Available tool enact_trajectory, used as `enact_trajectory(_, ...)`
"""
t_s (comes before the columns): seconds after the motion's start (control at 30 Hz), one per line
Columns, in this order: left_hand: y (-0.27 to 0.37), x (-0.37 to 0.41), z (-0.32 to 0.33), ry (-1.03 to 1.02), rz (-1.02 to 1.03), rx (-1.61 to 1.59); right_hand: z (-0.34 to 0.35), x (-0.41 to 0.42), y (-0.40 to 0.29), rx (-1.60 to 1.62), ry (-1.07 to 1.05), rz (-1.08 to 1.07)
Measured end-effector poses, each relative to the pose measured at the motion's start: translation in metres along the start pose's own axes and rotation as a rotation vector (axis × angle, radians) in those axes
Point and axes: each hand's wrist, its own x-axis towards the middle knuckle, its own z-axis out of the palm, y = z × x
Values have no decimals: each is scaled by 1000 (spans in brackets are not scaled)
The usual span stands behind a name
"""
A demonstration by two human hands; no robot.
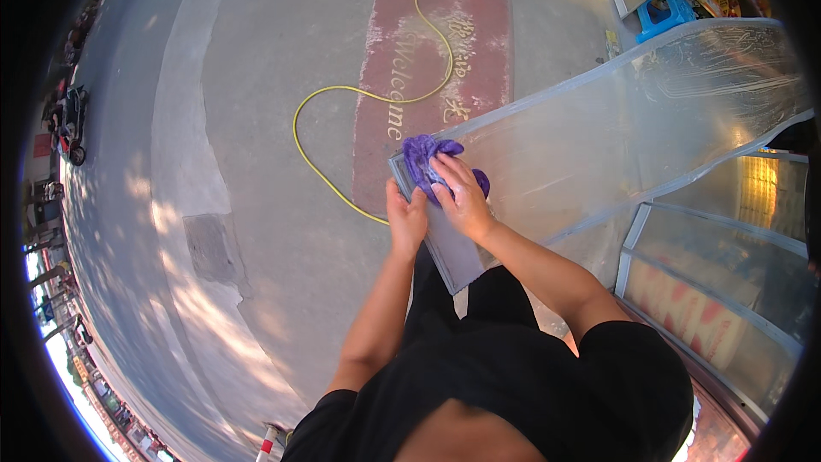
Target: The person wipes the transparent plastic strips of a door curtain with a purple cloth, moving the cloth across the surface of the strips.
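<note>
My left hand grips the near-left edge of a clear plastic strip curtain, with the thumb on top by its grey end piece. My right hand presses a purple cloth onto the upper face of the sheet, close to that end. The cloth is bunched, and part of it sticks out past the right side of the hand. From my hands the see-through sheet stretches to the upper right. A flat greyish part of the held piece slants down in front of my legs.
A worn red welcome mat lies on the concrete beyond my hands, with a yellow hose curving across it. At the upper right is a blue plastic stool. A metal-framed glass case stands at the right. A motorcycle is far left.
</note>
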Motion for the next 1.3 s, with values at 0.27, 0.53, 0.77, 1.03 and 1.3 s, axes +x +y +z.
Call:
enact_trajectory(0.27, 34, -7, 20, -187, 13, -176, -28, 52, -15, -84, 49, -41)
enact_trajectory(0.53, 34, -9, 30, -271, -20, -127, -41, 31, -36, -95, -15, -305)
enact_trajectory(0.77, 37, -4, 41, -323, -79, -230, -66, 52, 20, -59, 43, -143)
enact_trajectory(1.03, 39, -2, 31, -293, -254, -424, -57, 44, 40, -116, -41, -214)
enact_trajectory(1.3, 20, 12, 21, -88, -349, -323, -52, -33, 28, -16, -94, 196)
